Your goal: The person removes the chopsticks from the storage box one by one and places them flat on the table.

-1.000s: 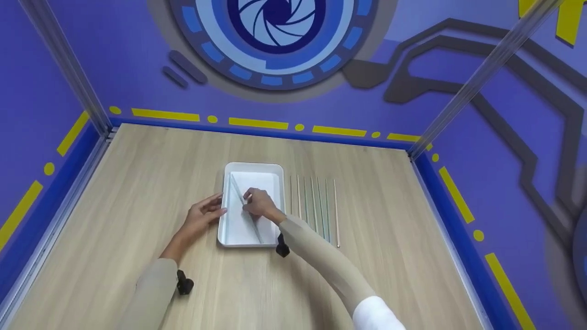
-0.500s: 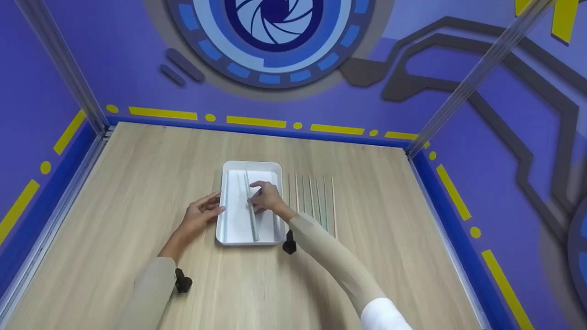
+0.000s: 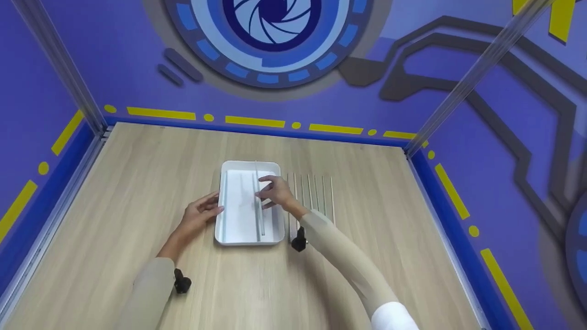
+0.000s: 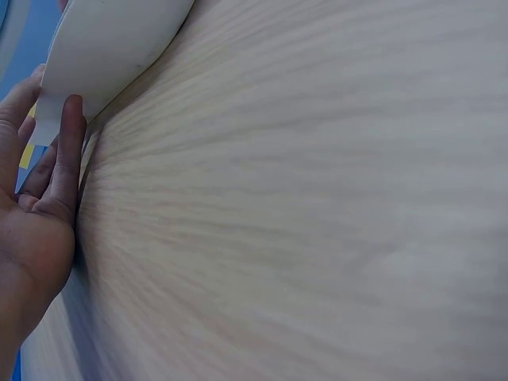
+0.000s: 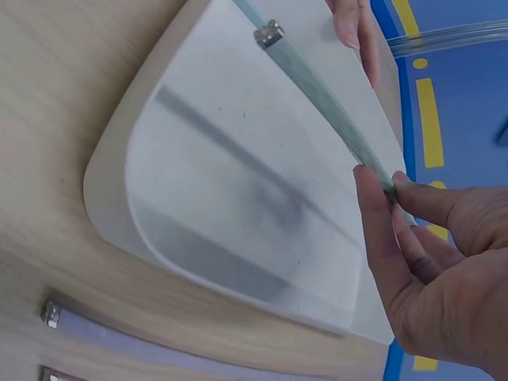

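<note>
In the head view, my left hand point(image 3: 197, 214) touches the left wall of a white tray point(image 3: 240, 201) with its fingers extended. The left wrist view shows those fingers point(image 4: 70, 155) along the tray's outer side. My right hand point(image 3: 279, 193) pinches a flat, pale green strip point(image 3: 262, 222) over the tray, between thumb and fingers. Up close, the right wrist view shows a metal cap on the end of this strip point(image 5: 321, 95), raised above the tray floor with its shadow below. Another pale strip point(image 3: 224, 211) lies lengthwise along the tray's left side.
Several thin strips point(image 3: 310, 188) lie in a row on the wooden table point(image 3: 367, 220), right of the tray. One is lilac point(image 5: 151, 343) with a metal end. Blue-purple panels point(image 3: 257, 107) enclose the table at the back and sides.
My right hand has moved right across the tray with the strip, which has swung from a slant to nearly parallel with the tray's long sides. My left hand has stayed at the tray.
</note>
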### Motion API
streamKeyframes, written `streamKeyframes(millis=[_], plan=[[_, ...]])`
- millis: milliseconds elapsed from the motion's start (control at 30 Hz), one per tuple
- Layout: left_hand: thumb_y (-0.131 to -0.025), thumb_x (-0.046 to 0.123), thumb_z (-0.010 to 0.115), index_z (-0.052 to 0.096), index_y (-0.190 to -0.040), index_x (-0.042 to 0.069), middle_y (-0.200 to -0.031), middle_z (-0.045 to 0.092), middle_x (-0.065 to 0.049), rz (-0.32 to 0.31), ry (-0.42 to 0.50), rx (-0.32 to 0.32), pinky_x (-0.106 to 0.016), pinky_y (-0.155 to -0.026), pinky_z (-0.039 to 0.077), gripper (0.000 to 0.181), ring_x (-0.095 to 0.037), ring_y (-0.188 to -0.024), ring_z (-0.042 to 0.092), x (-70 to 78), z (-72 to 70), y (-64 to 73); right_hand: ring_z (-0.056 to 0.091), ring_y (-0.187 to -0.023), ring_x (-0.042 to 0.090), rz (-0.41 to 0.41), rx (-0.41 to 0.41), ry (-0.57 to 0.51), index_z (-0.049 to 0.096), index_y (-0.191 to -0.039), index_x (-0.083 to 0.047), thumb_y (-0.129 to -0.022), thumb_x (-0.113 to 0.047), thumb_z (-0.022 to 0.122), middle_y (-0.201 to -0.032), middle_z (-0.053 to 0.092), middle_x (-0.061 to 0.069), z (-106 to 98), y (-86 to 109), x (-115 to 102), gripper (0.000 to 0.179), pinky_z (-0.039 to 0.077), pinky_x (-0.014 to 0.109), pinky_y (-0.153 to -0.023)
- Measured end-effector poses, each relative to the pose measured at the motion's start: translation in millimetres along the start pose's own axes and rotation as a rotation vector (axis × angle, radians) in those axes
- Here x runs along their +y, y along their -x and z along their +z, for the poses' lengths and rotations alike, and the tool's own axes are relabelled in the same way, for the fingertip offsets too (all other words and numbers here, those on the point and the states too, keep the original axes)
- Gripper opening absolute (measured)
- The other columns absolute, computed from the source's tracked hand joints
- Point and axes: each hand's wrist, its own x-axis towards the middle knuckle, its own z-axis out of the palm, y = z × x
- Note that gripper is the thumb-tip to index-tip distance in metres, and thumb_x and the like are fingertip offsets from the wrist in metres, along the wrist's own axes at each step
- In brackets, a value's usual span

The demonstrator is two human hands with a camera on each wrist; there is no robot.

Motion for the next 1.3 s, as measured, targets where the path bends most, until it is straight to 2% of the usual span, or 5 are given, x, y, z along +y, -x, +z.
streamKeyframes(millis=[367, 500, 800, 1033, 1300], plan=[[-0.096, 0.024, 0.073, 0.045, -0.154, 0.011, -0.150, 0.052, -0.019, -0.021, -0.008, 0.009, -0.015, -0.090, 0.054, 0.065, -0.014, -0.118, 0.057, -0.8, -5.7, 0.1, 0.071, -0.102, 0.048, -0.004, 0.012, -0.037, 0.050, -0.144, 0.005, -0.092, 0.004, 0.070, -0.100, 0.073, 0.022, -24, 5.7, 2, 0.056, 0.064, 0.035, -0.064], [-0.095, 0.026, 0.074, 0.046, -0.154, 0.011, -0.149, 0.052, -0.019, -0.024, -0.016, 0.018, -0.015, -0.090, 0.055, 0.067, -0.014, -0.117, 0.059, -1.4, -6.4, -0.1, 0.070, -0.104, 0.048, -0.006, 0.008, -0.040, 0.048, -0.146, 0.004, -0.094, 0.004, 0.068, -0.102, 0.073, 0.022, -36, 9.4, 6, 0.056, 0.065, 0.044, -0.073], [-0.095, 0.023, 0.074, 0.047, -0.153, 0.010, -0.147, 0.054, -0.019, -0.003, -0.008, -0.003, -0.017, -0.091, 0.055, 0.065, -0.015, -0.116, 0.060, -3.4, 0.7, -2.7, 0.073, -0.078, 0.026, 0.036, 0.096, -0.024, 0.051, -0.144, 0.003, -0.093, 0.005, 0.068, -0.099, 0.073, 0.019, -74, 22.7, 23, 0.054, 0.062, 0.053, -0.081], [-0.096, 0.021, 0.074, 0.047, -0.153, 0.011, -0.146, 0.055, -0.020, -0.015, 0.000, 0.002, -0.017, -0.090, 0.056, 0.064, -0.013, -0.114, 0.059, -2.8, -0.2, -1.0, 0.072, -0.102, 0.041, 0.071, 0.122, 0.010, 0.051, -0.145, 0.001, -0.094, 0.004, 0.067, -0.106, 0.072, 0.022, -99, 33.1, 32, 0.054, 0.063, 0.049, -0.081], [-0.096, 0.024, 0.074, 0.046, -0.154, 0.011, -0.147, 0.054, -0.020, -0.020, 0.004, -0.008, -0.019, -0.089, 0.056, 0.065, -0.016, -0.114, 0.059, -2.4, -1.3, -1.4, 0.072, -0.102, 0.039, 0.127, 0.170, 0.048, 0.051, -0.145, 0.002, -0.094, 0.002, 0.067, -0.109, 0.071, 0.023, -126, 41.1, 48, 0.053, 0.062, 0.053, -0.085]])
